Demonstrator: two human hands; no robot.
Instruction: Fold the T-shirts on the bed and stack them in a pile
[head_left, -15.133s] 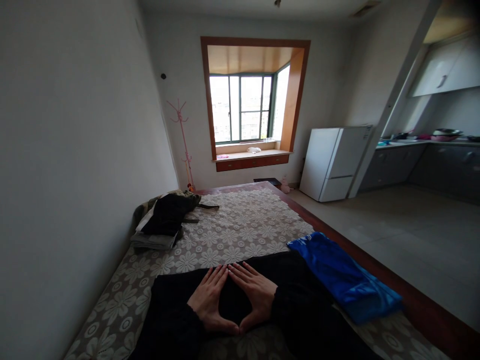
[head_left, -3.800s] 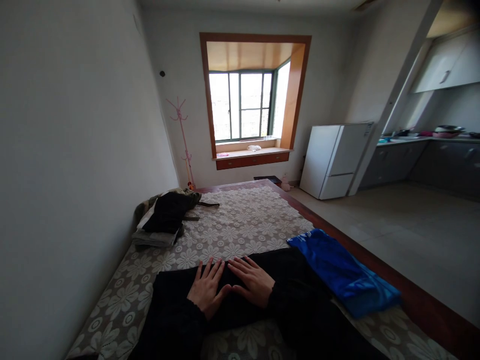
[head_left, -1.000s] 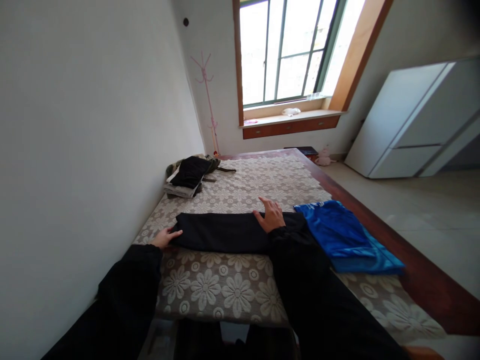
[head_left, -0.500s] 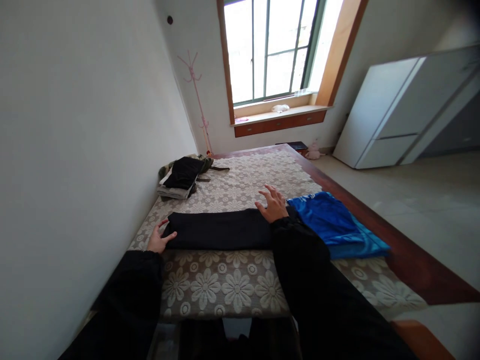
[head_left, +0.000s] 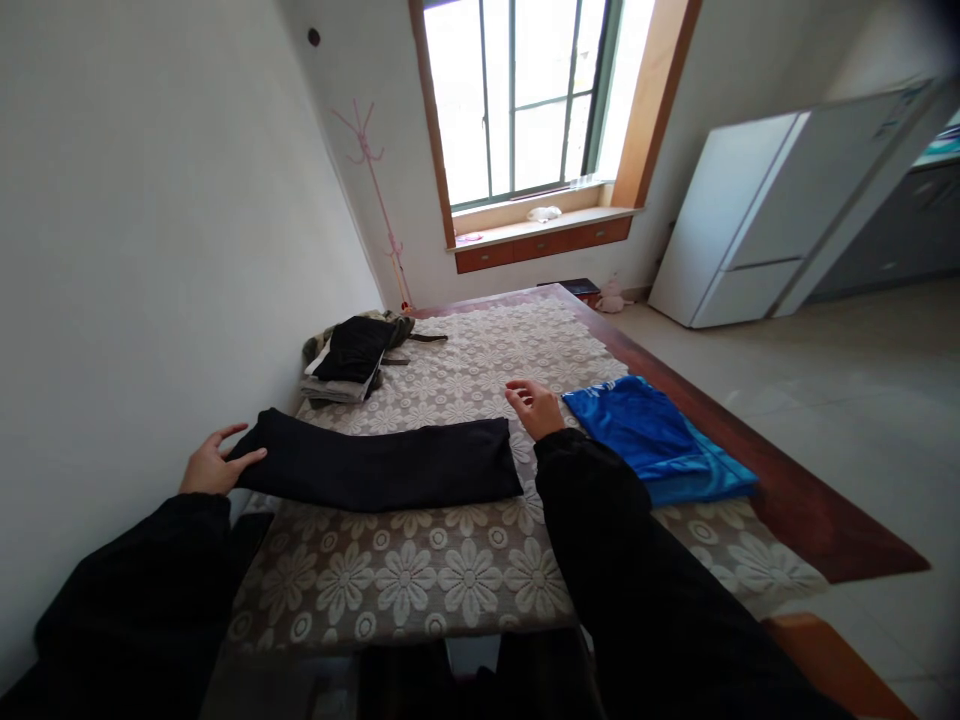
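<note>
A long folded black garment (head_left: pixel 382 465) lies across the flower-patterned cover (head_left: pixel 442 570) of a bed. My left hand (head_left: pixel 214 462) grips its left end, thumb on top, at the bed's left edge. Near the garment's right end my right hand (head_left: pixel 534 405) hovers just off the cloth with fingers loosely curled and nothing in them. A shiny blue folded garment (head_left: pixel 652 435) lies right of my right hand.
A pile of folded dark and grey clothes (head_left: pixel 349 360) sits farther back by the left wall. The bed's wooden frame (head_left: pixel 817 520) runs along the right. A white fridge (head_left: pixel 757 215), a bay window (head_left: pixel 525 100) and a pink coat stand (head_left: pixel 371 190) are beyond.
The black garment has slid left, its left end now at the bed's edge in my left hand. My right hand has come off its right end. The view has swung left.
</note>
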